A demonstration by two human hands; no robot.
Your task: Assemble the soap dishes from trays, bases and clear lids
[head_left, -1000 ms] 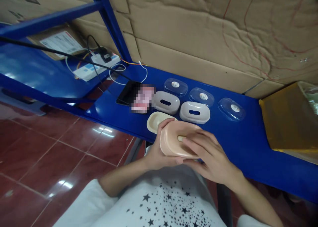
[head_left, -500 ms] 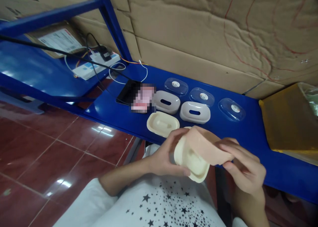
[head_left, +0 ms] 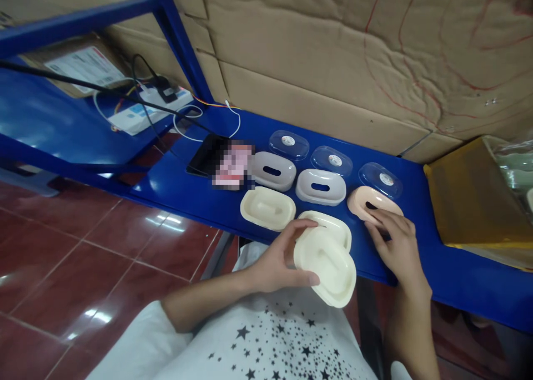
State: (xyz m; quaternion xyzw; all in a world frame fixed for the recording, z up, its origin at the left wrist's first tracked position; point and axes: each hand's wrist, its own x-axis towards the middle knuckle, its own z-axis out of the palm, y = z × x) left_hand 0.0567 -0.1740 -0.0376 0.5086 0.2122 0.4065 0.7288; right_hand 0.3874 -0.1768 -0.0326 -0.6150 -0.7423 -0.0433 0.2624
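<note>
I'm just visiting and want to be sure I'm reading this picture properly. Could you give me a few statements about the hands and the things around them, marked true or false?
1. The left hand holds a cream dish. True.
2. Both hands hold that cream dish. False: the right hand is on the peach piece.
3. Three clear lids lie on the blue table. True.
4. The two pale grey pieces have no openings. False: each has a slot-shaped opening.
5. A power strip lies to the left of the clear lids in this view. True.
</note>
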